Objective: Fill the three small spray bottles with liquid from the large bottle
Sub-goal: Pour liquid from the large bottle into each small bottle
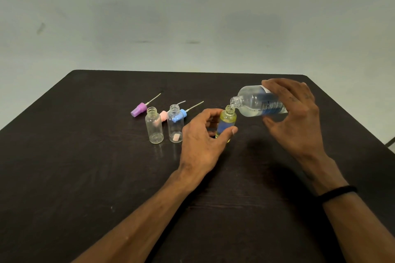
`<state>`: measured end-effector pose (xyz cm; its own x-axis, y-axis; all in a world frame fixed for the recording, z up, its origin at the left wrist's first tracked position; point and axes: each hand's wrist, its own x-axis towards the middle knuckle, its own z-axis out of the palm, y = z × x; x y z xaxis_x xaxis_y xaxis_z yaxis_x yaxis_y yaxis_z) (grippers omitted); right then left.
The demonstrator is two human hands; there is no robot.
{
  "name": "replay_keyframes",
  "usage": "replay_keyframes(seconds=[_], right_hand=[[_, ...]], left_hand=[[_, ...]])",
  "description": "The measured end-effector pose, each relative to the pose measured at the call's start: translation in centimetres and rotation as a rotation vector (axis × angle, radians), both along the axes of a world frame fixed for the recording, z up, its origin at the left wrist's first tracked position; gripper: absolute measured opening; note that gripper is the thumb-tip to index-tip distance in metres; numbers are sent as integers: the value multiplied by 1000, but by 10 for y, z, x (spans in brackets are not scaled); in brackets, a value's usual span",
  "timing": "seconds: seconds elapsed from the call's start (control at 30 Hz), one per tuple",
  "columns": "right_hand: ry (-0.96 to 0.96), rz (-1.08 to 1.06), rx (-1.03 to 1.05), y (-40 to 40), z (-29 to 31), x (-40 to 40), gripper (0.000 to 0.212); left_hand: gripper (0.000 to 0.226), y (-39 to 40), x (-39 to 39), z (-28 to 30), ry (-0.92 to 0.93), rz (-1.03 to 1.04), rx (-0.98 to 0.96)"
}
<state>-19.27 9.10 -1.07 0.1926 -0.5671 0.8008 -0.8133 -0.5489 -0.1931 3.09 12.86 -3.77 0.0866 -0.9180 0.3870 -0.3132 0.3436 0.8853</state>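
Dark table [85, 177] under a pale wall. Small yellowish bottle [227, 118] upright near the middle, gripped round its body by the left hand [203, 141]. Large clear bottle [256, 102] tipped above it, mouth touching its neck, grasped by the right hand [297, 117]. Two empty bottles [154, 126] just left, spray caps [139, 109] lying behind.

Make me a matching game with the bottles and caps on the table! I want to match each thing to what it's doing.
Things:
1. large bottle
2. yellow small bottle
3. purple spray cap
4. leftmost small bottle

States:
A. lying on the table
B. standing open, nobody touching it
C. tipped over in the right hand
D. held upright by the left hand

Pairs: 1-C, 2-D, 3-A, 4-B
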Motion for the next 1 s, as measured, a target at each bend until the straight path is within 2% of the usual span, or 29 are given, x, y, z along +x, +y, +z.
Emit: replay_keyframes(seconds=[1.0], right_hand=[[2, -12, -6, 1, -1, 1, 80]], left_hand=[[46, 1, -1, 0, 23, -2, -6]])
